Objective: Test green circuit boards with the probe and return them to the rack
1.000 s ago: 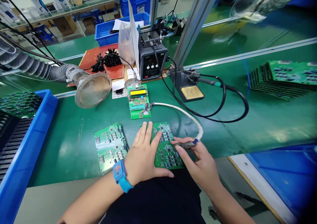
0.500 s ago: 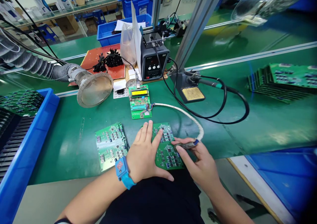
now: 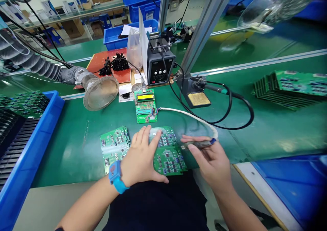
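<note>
My left hand (image 3: 140, 158), with a blue strap at the wrist, lies spread over the left side of a green circuit board (image 3: 170, 159) at the table's near edge. In my right hand (image 3: 212, 159) is a dark probe with small pins at its tip (image 3: 198, 145), held just right of the board and apart from it. A white sleeved cable (image 3: 189, 113) runs from the probe to a small green programmer board (image 3: 145, 106) with a lit yellow display. Left of my left hand lie more circuit boards (image 3: 114, 144), stacked and partly covered by it.
A soldering station (image 3: 160, 67) and an iron in its stand (image 3: 198, 98) are behind, with looping black cable. A fume extractor hood (image 3: 100, 93) hangs at left. Boards stand in a blue bin (image 3: 48, 122) at left; another row of boards (image 3: 293, 88) stands at far right.
My right hand has drawn the probe off the board to the right. My left hand has shifted slightly left, still spread on the board. The camera view has shifted a little.
</note>
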`<state>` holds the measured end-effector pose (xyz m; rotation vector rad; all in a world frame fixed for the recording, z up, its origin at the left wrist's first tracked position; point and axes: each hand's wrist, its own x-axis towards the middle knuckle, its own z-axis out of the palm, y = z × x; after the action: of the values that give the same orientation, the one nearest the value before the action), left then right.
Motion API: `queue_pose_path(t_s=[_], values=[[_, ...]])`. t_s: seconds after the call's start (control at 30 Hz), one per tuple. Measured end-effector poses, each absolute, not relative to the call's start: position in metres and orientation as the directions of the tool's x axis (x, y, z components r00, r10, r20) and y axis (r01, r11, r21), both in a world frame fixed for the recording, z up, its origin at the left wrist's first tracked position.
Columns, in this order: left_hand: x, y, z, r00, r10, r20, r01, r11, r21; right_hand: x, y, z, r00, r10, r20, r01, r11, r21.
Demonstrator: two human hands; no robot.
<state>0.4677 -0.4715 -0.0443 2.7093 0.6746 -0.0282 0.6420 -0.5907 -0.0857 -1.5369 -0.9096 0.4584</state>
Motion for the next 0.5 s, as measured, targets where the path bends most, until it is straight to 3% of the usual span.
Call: queue_pose_path(t_s=[0.13, 0.37, 0.5], values=[[0.411, -0.449, -0.039, 0.862, 0.505, -0.039, 0.496, -0.826, 0.269, 0.650, -0.566, -0.089, 0.623, 0.769, 0.143, 0.191, 0.028, -0.981], [0.341, -0.419, -0.058, 0.785, 0.607, -0.123, 0.619, -0.766, 0.173, 0.658, -0.539, -0.102, 0.570, 0.808, 0.147, 0.231, 0.014, -0.973], [0.382, -0.447, -0.054, 0.791, 0.605, 0.090, 0.580, -0.788, 0.205, 0.659, -0.537, -0.102, 0.539, 0.831, 0.140, 0.293, -0.029, -0.956]])
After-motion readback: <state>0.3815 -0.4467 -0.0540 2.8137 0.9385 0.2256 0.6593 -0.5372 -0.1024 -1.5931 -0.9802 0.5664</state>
